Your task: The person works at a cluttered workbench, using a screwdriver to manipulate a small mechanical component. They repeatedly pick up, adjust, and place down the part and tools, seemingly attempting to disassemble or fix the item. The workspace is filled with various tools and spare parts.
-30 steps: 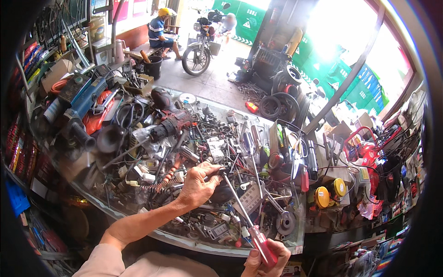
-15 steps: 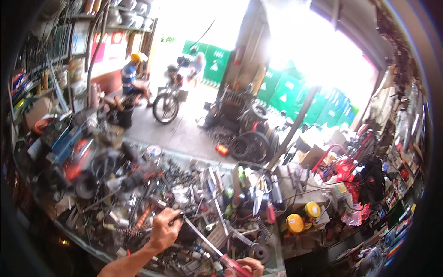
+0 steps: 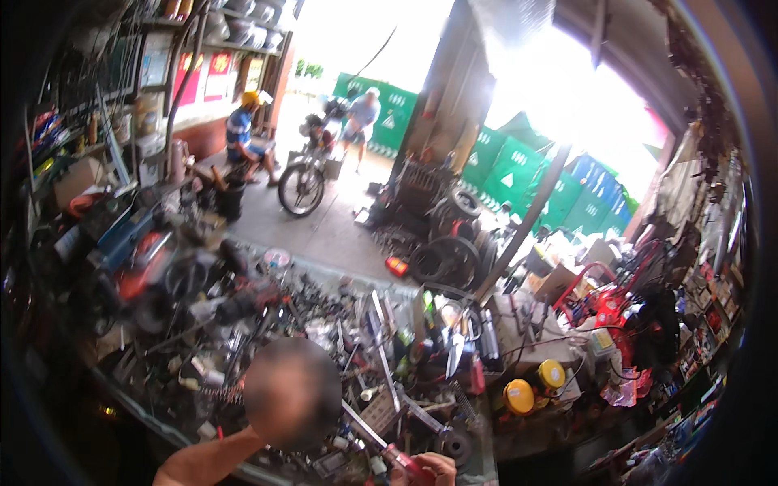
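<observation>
Nearest, a red-handled screwdriver with a straight steel shaft point(image 3: 395, 455) is held by its handle in the curled fingers of the right hand point(image 3: 436, 467), presumably for steadiness. Its tip is lost in blur by the left hand point(image 3: 292, 394); whether those fingers are spread or pinched cannot be told. Past them, a jumble of small metal parts point(image 3: 324, 326) is heaped, seemingly within easy reach; farther off, a dark motorcycle point(image 3: 311, 155) is parked.

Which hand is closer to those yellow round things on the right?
Right. The right hand, on the red screwdriver handle, sits lower-left of the yellow round things in the picture; the blurred left hand is farther left.
</observation>
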Demonstrator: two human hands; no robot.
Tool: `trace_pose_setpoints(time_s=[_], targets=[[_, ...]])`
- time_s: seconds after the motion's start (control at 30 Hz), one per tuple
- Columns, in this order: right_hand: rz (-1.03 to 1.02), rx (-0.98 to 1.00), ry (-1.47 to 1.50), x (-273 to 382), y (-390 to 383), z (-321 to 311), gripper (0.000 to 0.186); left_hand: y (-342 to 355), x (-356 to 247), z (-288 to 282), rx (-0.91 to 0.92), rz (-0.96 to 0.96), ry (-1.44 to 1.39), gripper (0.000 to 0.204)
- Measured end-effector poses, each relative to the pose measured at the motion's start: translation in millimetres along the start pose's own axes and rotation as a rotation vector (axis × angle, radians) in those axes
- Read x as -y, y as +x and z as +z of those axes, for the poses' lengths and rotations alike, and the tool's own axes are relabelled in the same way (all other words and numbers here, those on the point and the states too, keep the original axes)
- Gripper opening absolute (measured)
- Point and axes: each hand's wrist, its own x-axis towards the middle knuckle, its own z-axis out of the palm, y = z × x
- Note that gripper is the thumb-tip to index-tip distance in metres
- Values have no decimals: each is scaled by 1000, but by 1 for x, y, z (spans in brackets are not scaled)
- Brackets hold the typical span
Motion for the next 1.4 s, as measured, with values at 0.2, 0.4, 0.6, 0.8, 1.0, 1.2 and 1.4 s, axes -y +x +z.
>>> trace_pose_setpoints(time_s=[0.2, 0.4, 0.6, 0.8, 1.0, 1.2, 1.4], targets=[[216, -113, 143, 19, -9, 6, 25, 1, -3, 9, 11, 77, -12, 22], [127, -122, 75, 29, 3, 7, 31, -6, 2, 6, -35, 96, -67, 23], [207, -209, -39, 26, -8, 11, 30, -8, 4, 6, -50, 116, -118, 25], [233, -192, 56, 19, -3, 7, 28, -5, 1, 11, -61, 130, -79, 24], [273, -156, -57, 22, 19, 9, 44, -4, 1, 6, -63, 92, -97, 23], [40, -166, 61, -26, 33, 14, 32, 3, 0, -3, -145, 61, -19, 23], [-188, -3, 206, -41, 70, 28, 37, 7, 14, 2, -208, -3, -96, 26]])
